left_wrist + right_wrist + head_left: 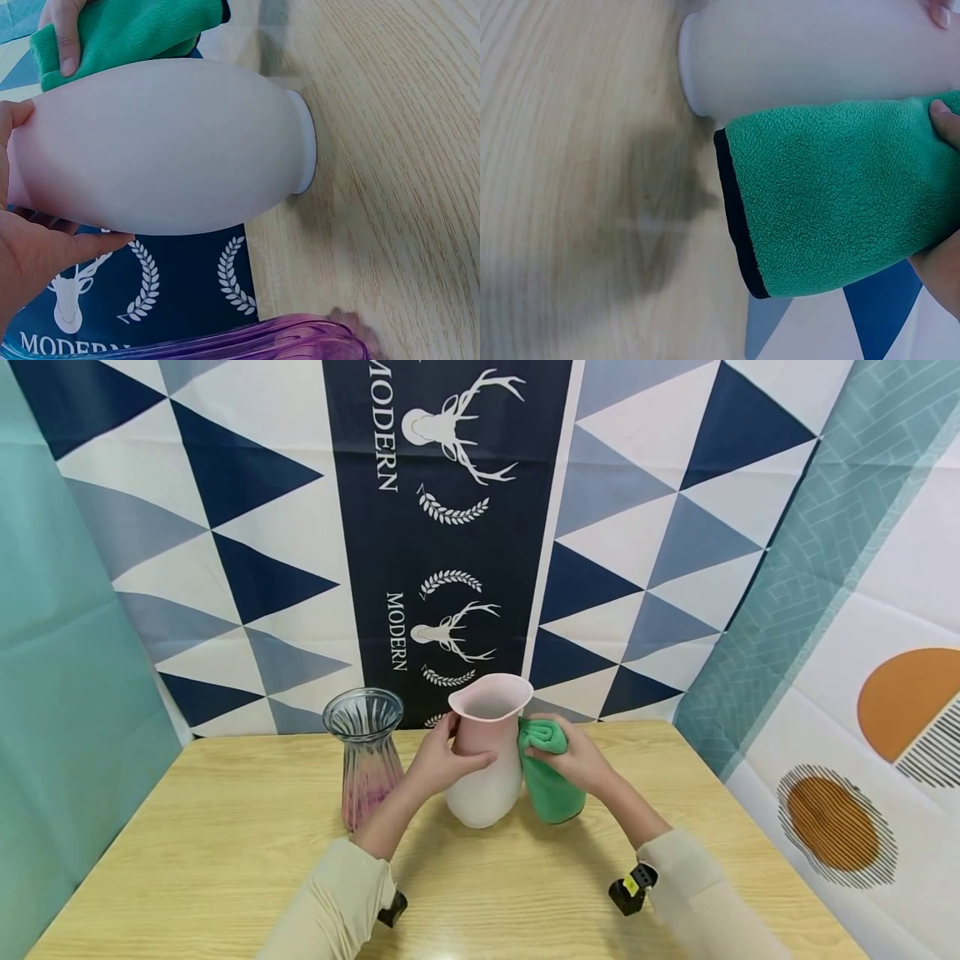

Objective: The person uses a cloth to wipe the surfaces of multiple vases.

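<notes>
A pink-and-white vase (483, 777) with a wavy rim is at the middle of the table. My left hand (442, 762) grips its neck from the left, the thumb across the front. In the left wrist view the vase (172, 146) shows its smooth body and its foot close over the wood. My right hand (573, 758) holds a folded green cloth (551, 785) against the vase's upper right side. The cloth (840, 195) hangs down with a black edging along its lower end, and the thumb presses on it in the right wrist view.
A ribbed glass vase (367, 760), bluish above and pink below, stands left of my left forearm. The pale wooden table (225, 868) ends at a patterned backdrop (450, 543). Patterned sheets also rise at both sides.
</notes>
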`<control>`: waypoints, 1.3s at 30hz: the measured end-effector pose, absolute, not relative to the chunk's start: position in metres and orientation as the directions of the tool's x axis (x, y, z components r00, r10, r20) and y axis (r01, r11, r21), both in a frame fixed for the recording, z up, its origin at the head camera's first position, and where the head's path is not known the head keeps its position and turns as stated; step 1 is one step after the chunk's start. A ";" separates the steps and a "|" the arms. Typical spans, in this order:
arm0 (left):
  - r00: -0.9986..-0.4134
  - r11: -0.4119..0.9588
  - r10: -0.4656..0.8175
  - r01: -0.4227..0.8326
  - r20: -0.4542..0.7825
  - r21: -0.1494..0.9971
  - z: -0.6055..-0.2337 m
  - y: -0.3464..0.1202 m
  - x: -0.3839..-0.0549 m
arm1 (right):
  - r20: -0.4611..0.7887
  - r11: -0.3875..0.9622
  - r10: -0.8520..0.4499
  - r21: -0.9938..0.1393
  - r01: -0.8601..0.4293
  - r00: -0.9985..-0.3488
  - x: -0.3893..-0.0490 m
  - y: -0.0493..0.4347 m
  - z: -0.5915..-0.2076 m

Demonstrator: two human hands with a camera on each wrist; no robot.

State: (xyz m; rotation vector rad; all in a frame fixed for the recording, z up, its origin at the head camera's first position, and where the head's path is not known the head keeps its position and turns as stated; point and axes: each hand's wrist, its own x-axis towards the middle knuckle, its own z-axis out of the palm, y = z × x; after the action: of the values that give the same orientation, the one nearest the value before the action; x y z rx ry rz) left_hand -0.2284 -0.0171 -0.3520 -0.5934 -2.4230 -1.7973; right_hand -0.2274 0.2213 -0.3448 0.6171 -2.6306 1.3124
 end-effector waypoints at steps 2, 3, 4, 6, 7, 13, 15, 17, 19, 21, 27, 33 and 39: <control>-0.923 0.242 0.264 0.343 0.279 0.908 -0.353 -0.017 -0.229 | 0.292 0.531 -0.297 -0.741 -0.411 -0.909 -0.227 0.221 -0.348; -0.923 0.242 0.264 0.345 0.281 0.907 -0.353 -0.017 -0.229 | 0.282 0.537 -0.294 -0.742 -0.402 -0.913 -0.226 0.222 -0.349; -0.923 0.241 0.263 0.345 0.281 0.907 -0.353 -0.017 -0.229 | 0.274 0.543 -0.291 -0.741 -0.394 -0.917 -0.226 0.222 -0.351; -0.924 0.241 0.262 0.341 0.278 0.909 -0.352 -0.017 -0.229 | 0.259 0.563 -0.288 -0.733 -0.382 -0.922 -0.227 0.224 -0.354; -0.925 0.241 0.262 0.339 0.275 0.909 -0.351 -0.017 -0.229 | 0.249 0.572 -0.285 -0.731 -0.373 -0.925 -0.226 0.224 -0.356; -0.925 0.235 0.269 0.333 0.268 0.913 -0.350 -0.018 -0.227 | 0.254 0.593 -0.290 -0.709 -0.381 -0.923 -0.225 0.228 -0.369; -0.923 0.233 0.272 0.336 0.271 0.913 -0.350 -0.018 -0.227 | 0.262 0.591 -0.294 -0.706 -0.390 -0.919 -0.225 0.229 -0.373; -0.923 0.232 0.272 0.336 0.271 0.913 -0.351 -0.018 -0.227 | 0.260 0.593 -0.293 -0.705 -0.389 -0.920 -0.225 0.230 -0.376; -0.923 0.230 0.272 0.338 0.273 0.913 -0.351 -0.018 -0.227 | 0.251 0.600 -0.290 -0.704 -0.380 -0.923 -0.224 0.231 -0.379; -0.922 0.229 0.273 0.339 0.275 0.912 -0.351 -0.018 -0.227 | 0.242 0.611 -0.289 -0.698 -0.373 -0.926 -0.224 0.231 -0.382; -0.918 0.225 0.273 0.350 0.287 0.909 -0.351 -0.017 -0.226 | 0.221 0.627 -0.296 -0.689 -0.364 -0.929 -0.222 0.232 -0.387; -0.915 0.210 0.272 0.357 0.297 0.910 -0.352 -0.015 -0.225 | 0.193 0.666 -0.314 -0.653 -0.361 -0.930 -0.222 0.232 -0.395; -0.914 0.211 0.238 0.379 0.328 0.901 -0.355 -0.013 -0.225 | 0.175 0.700 -0.311 -0.622 -0.350 -0.934 -0.222 0.231 -0.400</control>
State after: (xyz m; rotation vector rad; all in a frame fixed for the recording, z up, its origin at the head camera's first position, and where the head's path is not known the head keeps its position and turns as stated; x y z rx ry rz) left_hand -0.2251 -0.0131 -0.3550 -0.6016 -2.3503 -1.8043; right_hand -0.2221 0.2309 -0.4004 0.5530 -2.8443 1.0587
